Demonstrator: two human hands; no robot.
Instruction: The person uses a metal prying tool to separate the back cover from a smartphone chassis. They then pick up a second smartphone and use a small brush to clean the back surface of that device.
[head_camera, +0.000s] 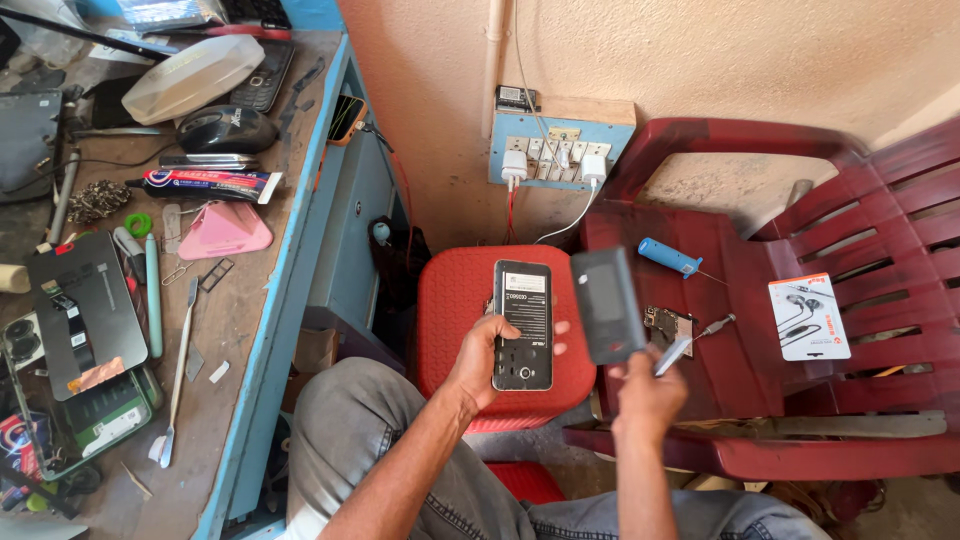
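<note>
My left hand (487, 357) grips an opened smartphone (522, 325) upright over a red plastic stool (450, 300); its back is bare, showing the black battery and inner frame. My right hand (648, 385) holds the phone's dark grey back cover (606, 304) lifted off just to the right, together with a thin metal tool (672, 356) between its fingers. The two hands are close, the cover apart from the phone.
A dark red plastic chair (800, 400) to the right carries a blue-handled screwdriver (670, 258), a small circuit board (668, 325) and an earphone package (809, 316). The blue-edged workbench (250, 330) at left holds phones, tweezers, a mouse and a tube. A wall socket board (555, 150) has chargers plugged in.
</note>
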